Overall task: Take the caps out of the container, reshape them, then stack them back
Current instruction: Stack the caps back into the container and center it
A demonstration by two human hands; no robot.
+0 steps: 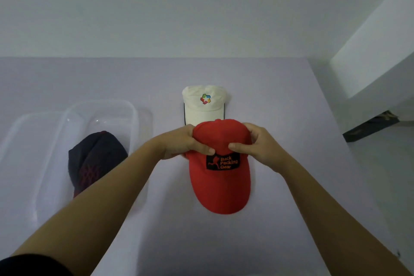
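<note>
A red cap (pixel 220 188) with a black "Back Packing Gear" patch lies in the middle of the table, brim toward me. My left hand (pixel 182 142) grips the crown's left side and my right hand (pixel 259 144) grips its right side, thumbs pressed on the front. A white cap (pixel 202 107) with a coloured logo rests just beyond it, its brim partly hidden by the red crown. A dark navy cap (pixel 94 159) with a maroon pattern sits inside the clear plastic container (pixel 132 119) on the left.
The pale lilac table (pixel 291 107) ends at a right edge near a white wall and a dark floor gap (pixel 369 127). A second clear tray or lid (pixel 22 141) lies left of the container.
</note>
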